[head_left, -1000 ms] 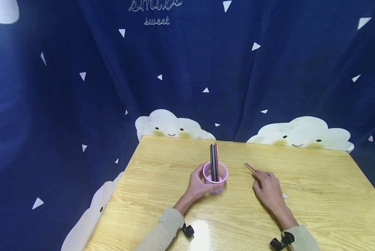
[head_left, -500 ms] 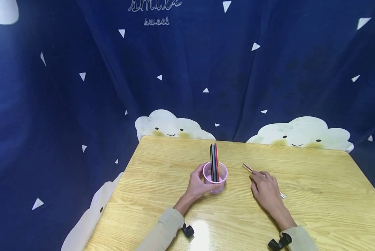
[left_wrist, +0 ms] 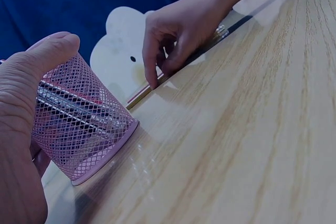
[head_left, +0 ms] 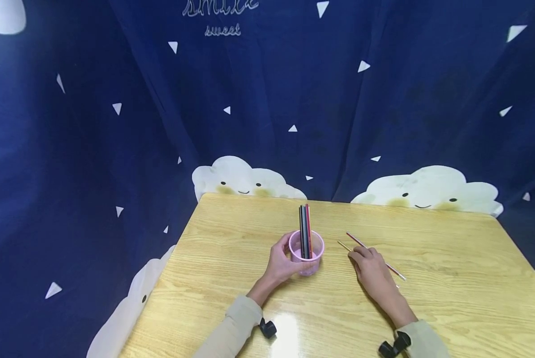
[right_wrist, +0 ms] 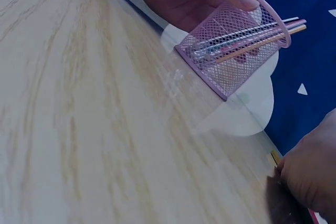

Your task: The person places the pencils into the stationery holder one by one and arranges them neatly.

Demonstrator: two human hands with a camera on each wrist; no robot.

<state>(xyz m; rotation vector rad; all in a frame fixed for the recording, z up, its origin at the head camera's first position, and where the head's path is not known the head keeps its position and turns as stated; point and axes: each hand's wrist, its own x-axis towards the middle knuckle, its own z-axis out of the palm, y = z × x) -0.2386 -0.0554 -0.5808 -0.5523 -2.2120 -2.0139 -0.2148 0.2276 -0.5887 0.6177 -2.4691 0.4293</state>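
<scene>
My left hand point(head_left: 279, 263) grips a pink mesh pen cup point(left_wrist: 86, 114) from its left side, thumb across the front. Several pencils point(head_left: 305, 226), dark ones and a red one among them, stand in it, their tops well above the rim. To the right, my right hand point(head_left: 374, 273) is low over the table, its thumb and fingertips pinching a thin yellow pencil point(head_left: 344, 245). Most of that pencil is hidden under the hand. Just beyond lies a red pencil point(head_left: 397, 272) with a pale end, partly covered by the same hand.
The wooden table point(head_left: 231, 228) has a pale grain and a bright reflection near its front. Behind it hangs a dark blue curtain point(head_left: 258, 134) with white triangles and smiling clouds. Each wrist carries a small black camera point(head_left: 267, 328).
My right hand has shifted slightly left and nearer. The yellow pencil has come apart from the red one, which stays behind on the table. The left hand and cup look unmoved.
</scene>
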